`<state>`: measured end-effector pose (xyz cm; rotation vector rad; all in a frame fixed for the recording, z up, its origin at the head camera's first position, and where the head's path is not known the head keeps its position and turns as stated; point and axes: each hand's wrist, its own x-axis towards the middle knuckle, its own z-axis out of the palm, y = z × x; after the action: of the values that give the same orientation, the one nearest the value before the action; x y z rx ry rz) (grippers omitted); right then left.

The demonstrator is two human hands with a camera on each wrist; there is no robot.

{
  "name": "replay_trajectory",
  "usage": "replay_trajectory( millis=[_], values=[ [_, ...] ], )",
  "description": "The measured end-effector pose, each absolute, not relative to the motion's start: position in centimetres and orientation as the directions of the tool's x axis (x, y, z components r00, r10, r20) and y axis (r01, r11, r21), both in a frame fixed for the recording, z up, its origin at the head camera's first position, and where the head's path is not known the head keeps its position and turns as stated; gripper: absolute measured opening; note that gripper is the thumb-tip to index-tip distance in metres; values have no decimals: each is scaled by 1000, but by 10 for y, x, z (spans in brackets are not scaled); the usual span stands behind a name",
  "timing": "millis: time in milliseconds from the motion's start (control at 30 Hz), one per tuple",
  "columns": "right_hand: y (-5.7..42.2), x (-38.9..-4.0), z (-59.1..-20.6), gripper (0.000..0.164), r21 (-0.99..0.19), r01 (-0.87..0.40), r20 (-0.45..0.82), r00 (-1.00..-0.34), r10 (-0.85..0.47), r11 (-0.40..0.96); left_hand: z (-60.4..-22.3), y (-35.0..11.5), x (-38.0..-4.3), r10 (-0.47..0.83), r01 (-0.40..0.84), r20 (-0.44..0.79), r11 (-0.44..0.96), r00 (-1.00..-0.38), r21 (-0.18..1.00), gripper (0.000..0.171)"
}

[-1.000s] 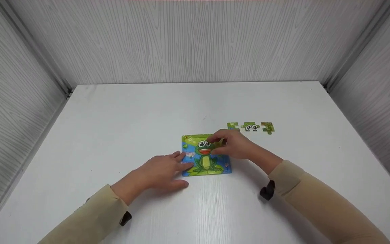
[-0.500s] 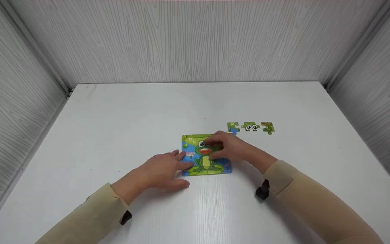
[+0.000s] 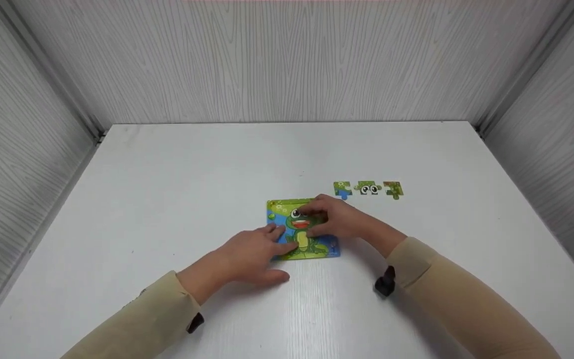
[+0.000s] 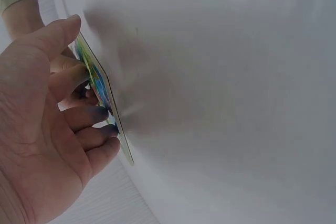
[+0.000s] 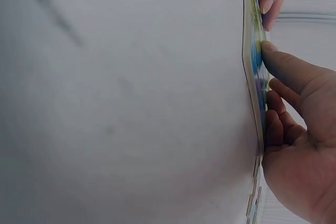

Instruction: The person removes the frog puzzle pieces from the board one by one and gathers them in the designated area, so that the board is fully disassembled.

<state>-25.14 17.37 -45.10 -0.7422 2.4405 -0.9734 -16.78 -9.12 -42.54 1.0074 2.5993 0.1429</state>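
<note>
"While two hands touch the frog puzzle (image 3: 299, 225), can you tell me what they do?"

"Sure! The puzzle lies on the white table (image 3: 207, 169). The left hand (image 3: 252, 252) rests on its left side. Those fingers are nearly straight and don't grab anything, and the thumb sticks out beside the puzzle."

"And the right hand (image 3: 344, 217)?"

"Its fingers bend over the frog's face, with the thumb lower down. I can't tell if they pinch a piece, because they hide that spot."

"What could go wrong?"

"I think the puzzle could slide. That could happen if the right hand pushes hard sideways and the left hand is too light. Also, a fingertip could catch on an edge and pop a bit up."

"Anything else?"

"Past the top right corner, a blue and green piece (image 3: 341, 189), an eye piece (image 3: 368, 185) and a mostly green piece (image 3: 396, 187) lie in a row, apart. The right hand is near the first one, so a careless knuckle could knock it. And the two end ones look a bit alike, so someone in a hurry could mix them up."
</note>
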Motion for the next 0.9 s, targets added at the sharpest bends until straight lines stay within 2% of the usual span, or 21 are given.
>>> replay_trajectory(
  millis=[900],
  values=[
    [172, -253, -451, 52, -722, -317, -191, -763, -617, 615, -427, -85, -166, 651, 627, -319, 756, -689, 188, 71]
  ],
)
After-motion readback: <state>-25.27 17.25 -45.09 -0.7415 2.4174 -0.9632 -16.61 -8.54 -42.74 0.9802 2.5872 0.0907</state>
